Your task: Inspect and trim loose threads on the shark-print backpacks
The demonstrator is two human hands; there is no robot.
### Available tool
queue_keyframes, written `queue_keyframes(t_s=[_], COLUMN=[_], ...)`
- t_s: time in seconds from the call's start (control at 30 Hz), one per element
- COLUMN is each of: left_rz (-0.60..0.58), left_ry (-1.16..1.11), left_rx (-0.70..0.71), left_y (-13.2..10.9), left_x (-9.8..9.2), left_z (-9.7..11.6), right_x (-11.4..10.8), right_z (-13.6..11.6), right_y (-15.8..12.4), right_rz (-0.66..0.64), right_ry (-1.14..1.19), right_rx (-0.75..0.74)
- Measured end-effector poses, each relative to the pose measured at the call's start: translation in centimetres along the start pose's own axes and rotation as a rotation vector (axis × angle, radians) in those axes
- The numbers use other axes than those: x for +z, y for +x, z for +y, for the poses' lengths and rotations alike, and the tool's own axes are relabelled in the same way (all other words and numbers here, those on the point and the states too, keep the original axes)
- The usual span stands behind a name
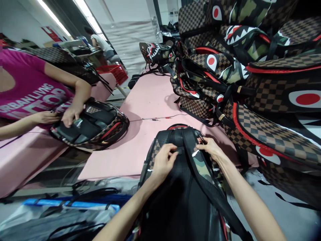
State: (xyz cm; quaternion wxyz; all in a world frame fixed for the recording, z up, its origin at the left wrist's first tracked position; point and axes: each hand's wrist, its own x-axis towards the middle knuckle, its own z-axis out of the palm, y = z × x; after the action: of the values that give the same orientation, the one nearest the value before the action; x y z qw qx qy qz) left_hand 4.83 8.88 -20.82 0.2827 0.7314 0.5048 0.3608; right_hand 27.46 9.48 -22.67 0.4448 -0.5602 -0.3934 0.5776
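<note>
A black backpack (pixel 175 194) with checkered sides lies back panel up at the near edge of the pink table, its straps running toward me. Above the upper left of its back panel is my left hand (pixel 164 160), thumb and index finger close together; anything between them is too small to make out. My right hand (pixel 209 147) is closed on a small dark tool with a pointed tip, at the backpack's upper right edge beside the camouflage-patterned strap (pixel 202 165).
Checkered bags (pixel 276 124) are piled along the right. At the left, a person in a pink shirt (pixel 32 83) handles another backpack (pixel 92 124). Thin tools (pixel 156 118) lie on the pink table (pixel 150 97). A red crate (pixel 112 74) stands farther back.
</note>
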Motion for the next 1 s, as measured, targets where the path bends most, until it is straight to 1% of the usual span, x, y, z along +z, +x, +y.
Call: queue_keyframes(t_s=[0.03,0.07,0.1,0.13,0.17,0.23,0.3,0.37,0.4,0.43,0.5,0.57,0.67,0.73,0.83,1.0], left_rz=[0.075,0.139,0.160,0.135,0.077,-0.077,-0.228,-0.339,-0.368,-0.371,-0.322,-0.271,-0.240,-0.235,-0.235,-0.231], left_ry=[0.050,0.082,0.079,0.042,-0.018,-0.176,-0.348,-0.519,-0.594,-0.655,-0.725,-0.746,-0.747,-0.742,-0.739,-0.702], left_rx=[-0.018,-0.075,-0.166,-0.268,-0.361,-0.491,-0.621,-0.793,-0.880,-0.954,-1.044,-1.076,-1.035,-1.010,-0.994,-0.958], left_y=[-0.8,-1.6,-2.4,-3.3,-4.3,-6.6,-9.5,-12.8,-14.4,-16.0,-18.7,-20.6,-22.3,-22.8,-23.1,-24.0], left_x=[-1.4,-2.7,-3.8,-4.8,-5.5,-6.4,-6.8,-7.0,-7.1,-7.1,-7.1,-7.2,-7.3,-7.3,-7.0,-5.8], left_z=[-0.7,-1.5,-2.5,-3.4,-4.1,-4.9,-4.6,-3.6,-3.0,-2.4,-1.4,-0.5,0.3,0.6,0.5,0.0], right_x=[-0.1,-0.1,-0.2,-0.2,-0.2,-0.4,-0.8,-1.2,-1.5,-1.7,-1.9,-1.9,-1.6,-1.1,-0.4,0.4], right_z=[0.2,0.5,0.9,1.3,1.8,3.1,4.6,6.0,6.7,7.3,8.1,8.6,8.8,8.9,9.0,9.5], right_y=[-0.2,-0.5,-0.9,-1.4,-2.2,-4.1,-6.7,-9.6,-11.0,-12.4,-14.8,-16.6,-18.8,-19.9,-21.2,-22.0], right_rz=[-0.005,-0.007,-0.001,0.014,0.036,0.079,0.090,0.093,0.093,0.095,0.106,0.139,0.183,0.181,0.179,0.209], right_ry=[-0.006,-0.017,-0.033,-0.053,-0.079,-0.140,-0.207,-0.272,-0.298,-0.317,-0.331,-0.333,-0.340,-0.342,-0.358,-0.458], right_rx=[-0.018,-0.038,-0.052,-0.058,-0.054,-0.048,-0.044,-0.020,-0.003,0.013,0.032,0.053,0.110,0.124,0.101,0.026])
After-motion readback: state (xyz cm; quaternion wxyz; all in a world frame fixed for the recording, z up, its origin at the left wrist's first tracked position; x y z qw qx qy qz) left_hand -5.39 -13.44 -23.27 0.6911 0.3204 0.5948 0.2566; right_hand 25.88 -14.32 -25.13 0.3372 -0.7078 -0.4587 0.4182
